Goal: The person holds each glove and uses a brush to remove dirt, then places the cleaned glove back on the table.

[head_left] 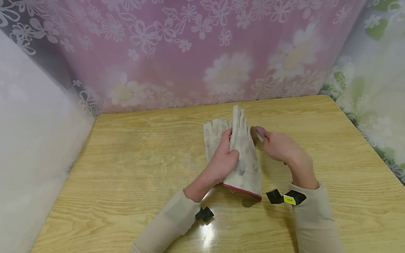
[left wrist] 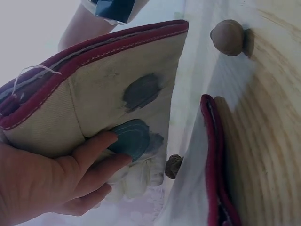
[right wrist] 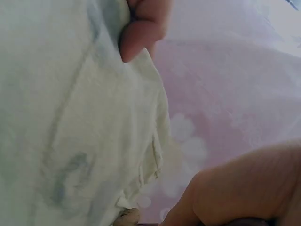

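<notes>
My left hand [head_left: 222, 161] grips an off-white cloth work glove [head_left: 245, 154] with a red-edged cuff, thumb on its near face and fingers behind. The glove is tilted up, fingers pointing away. In the left wrist view, those fingers press beside a blue-green patch [left wrist: 130, 140] on it. A second matching glove [head_left: 215, 131] lies on the table behind, partly covered. To the right, my right hand [head_left: 280, 146] pinches a brown rounded piece [head_left: 254, 135] with a pale part, by the glove's fingers; its kind I cannot tell. That brown piece [right wrist: 128, 216] barely shows at the right wrist view's bottom.
Another brown rounded piece [head_left: 250, 202] sits on the wooden table [head_left: 136, 158] near the held glove's cuff. Flower-patterned cloth [head_left: 190, 63] hangs behind the table. A small black camera [head_left: 286, 197] is on the right sleeve, another [head_left: 205, 213] on the left.
</notes>
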The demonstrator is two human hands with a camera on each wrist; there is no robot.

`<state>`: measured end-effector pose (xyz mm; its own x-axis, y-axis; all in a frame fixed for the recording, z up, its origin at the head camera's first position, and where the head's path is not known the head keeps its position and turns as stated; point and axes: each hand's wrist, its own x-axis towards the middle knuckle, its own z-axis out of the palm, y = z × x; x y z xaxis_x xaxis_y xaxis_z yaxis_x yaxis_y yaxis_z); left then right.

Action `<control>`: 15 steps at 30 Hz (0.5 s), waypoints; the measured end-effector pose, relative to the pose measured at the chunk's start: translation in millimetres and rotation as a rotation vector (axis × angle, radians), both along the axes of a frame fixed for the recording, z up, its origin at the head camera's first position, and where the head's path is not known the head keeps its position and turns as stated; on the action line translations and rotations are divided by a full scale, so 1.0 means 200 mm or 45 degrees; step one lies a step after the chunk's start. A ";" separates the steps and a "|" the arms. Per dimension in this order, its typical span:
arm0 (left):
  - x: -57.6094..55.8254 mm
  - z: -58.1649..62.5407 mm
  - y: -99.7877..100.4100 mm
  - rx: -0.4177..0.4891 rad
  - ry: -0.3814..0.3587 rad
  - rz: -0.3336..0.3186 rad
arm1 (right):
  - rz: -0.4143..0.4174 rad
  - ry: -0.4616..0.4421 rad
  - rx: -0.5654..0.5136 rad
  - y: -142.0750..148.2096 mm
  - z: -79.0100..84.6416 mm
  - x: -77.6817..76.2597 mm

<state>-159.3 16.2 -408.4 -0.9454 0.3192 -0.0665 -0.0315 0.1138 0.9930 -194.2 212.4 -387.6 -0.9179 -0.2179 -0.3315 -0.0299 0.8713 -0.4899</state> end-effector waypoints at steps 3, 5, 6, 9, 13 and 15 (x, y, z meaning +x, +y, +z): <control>0.00 -0.01 0.00 -0.052 -0.015 -0.013 | -0.003 -0.009 0.020 0.03 -0.01 -0.01; 0.00 -0.01 0.01 -0.061 -0.021 -0.020 | 0.004 0.004 0.027 0.04 -0.01 -0.02; 0.00 -0.01 0.00 -0.059 -0.016 -0.025 | 0.005 0.012 0.031 0.05 -0.01 -0.02; 0.00 0.01 -0.01 -0.034 -0.003 -0.018 | 0.017 0.048 0.040 0.05 -0.02 -0.02; -0.01 0.05 -0.06 0.076 0.000 -0.004 | 0.017 0.089 0.049 0.05 -0.04 -0.02; -0.03 0.08 -0.09 0.136 0.008 0.022 | 0.007 0.101 0.046 0.05 -0.04 -0.02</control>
